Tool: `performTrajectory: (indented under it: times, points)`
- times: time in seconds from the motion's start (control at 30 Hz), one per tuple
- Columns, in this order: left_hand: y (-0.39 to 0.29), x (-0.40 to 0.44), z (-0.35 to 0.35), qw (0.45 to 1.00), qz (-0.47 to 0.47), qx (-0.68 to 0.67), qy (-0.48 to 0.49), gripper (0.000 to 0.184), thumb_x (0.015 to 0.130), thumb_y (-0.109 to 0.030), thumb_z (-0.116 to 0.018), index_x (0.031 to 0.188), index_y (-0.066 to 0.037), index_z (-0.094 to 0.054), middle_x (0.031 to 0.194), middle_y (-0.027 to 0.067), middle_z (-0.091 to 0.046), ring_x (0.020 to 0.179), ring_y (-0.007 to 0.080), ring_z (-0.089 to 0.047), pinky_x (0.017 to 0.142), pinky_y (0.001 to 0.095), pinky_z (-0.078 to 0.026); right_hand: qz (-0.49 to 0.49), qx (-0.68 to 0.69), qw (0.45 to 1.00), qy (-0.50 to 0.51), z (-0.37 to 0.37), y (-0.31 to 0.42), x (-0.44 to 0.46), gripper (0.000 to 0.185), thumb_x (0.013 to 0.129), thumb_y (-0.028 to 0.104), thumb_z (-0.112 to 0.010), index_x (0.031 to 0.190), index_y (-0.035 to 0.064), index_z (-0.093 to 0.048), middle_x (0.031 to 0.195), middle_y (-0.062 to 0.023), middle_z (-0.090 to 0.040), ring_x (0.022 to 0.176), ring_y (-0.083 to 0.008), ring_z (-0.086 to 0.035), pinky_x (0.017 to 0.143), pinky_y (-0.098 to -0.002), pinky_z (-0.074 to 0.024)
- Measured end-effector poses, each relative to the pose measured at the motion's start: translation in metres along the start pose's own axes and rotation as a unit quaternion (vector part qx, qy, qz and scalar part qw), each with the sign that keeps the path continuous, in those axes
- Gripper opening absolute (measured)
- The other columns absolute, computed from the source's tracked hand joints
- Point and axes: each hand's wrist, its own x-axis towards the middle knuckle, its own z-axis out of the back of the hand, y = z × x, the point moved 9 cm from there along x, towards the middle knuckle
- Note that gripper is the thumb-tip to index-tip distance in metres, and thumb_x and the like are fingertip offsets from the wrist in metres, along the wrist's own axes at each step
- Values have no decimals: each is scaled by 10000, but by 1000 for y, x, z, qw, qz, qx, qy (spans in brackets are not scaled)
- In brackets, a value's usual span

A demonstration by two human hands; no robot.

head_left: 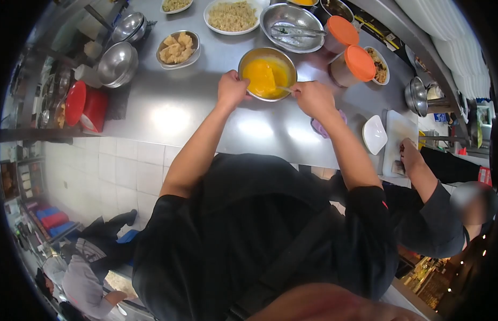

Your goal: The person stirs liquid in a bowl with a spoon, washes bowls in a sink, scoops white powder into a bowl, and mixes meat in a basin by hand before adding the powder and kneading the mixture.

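A metal bowl (268,98) of yellow liquid (259,75) that looks like beaten egg is in front of me on the steel counter. My left hand (233,91) is closed on the bowl's left rim, thumb toward the inside. In my right hand (315,99) is the handle of a thin utensil (284,89). Its far end is in the yellow liquid, so I cannot tell whether it is a fork or a spoon. Below my right wrist lies a purple cloth (319,128), partly covered by my forearm.
Behind the bowl stand a metal mixing bowl (292,43) with tongs (297,32) and two orange-lidded containers (360,63). Chunks fill a bowl (176,63) at left, near a red scale (93,109). At right, a co-worker's hand (411,152) is over a white cutting board (393,128).
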Motion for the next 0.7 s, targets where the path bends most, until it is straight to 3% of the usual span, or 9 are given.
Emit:
performTrajectory:
  times: [0.27,0.33,0.47,0.53,0.63,0.7]
  points:
    - [-7,-1,-3,1000,14,-12,10,129,785,-17,-608,735,39,-503,726,137,-604,594,232,-666,484,341,-586,1,39,999,-10,7,0,0,183,824,154,-561,924,143,-714,861,-146,-691,826,-334,-659,732,-461,-510]
    - [-7,-2,-5,999,9,-30,14,121,785,-16,-603,739,40,-505,729,137,-599,596,236,-666,486,341,-588,0,-14,1000,-7,5,-3,2,169,811,150,-571,893,149,-719,843,-152,-687,817,-335,-661,736,-463,-512]
    - [-4,2,-10,999,16,-35,25,123,785,-19,-601,737,35,-502,732,133,-595,590,243,-665,482,342,-586,10,20,1000,-20,8,-4,3,158,801,130,-577,875,136,-717,820,-150,-684,798,-340,-663,717,-459,-517]
    - [-5,1,-12,999,3,-49,21,122,783,-12,-597,734,30,-494,721,130,-588,588,240,-658,480,346,-587,6,-48,998,-38,5,-7,4,167,791,124,-573,873,141,-717,805,-147,-683,800,-344,-660,720,-460,-517]
    - [-11,-3,-12,998,17,-53,30,129,798,-2,-591,736,23,-481,725,136,-581,595,227,-647,487,350,-593,27,40,999,-20,17,-1,-2,156,792,131,-576,868,121,-712,823,-138,-688,787,-345,-662,707,-454,-523]
    - [-11,-1,-14,997,22,-60,37,132,804,-1,-589,735,21,-478,727,136,-579,596,223,-645,490,350,-595,7,8,1000,-18,19,-5,5,160,791,134,-579,876,129,-714,850,-136,-690,814,-339,-661,724,-453,-522]
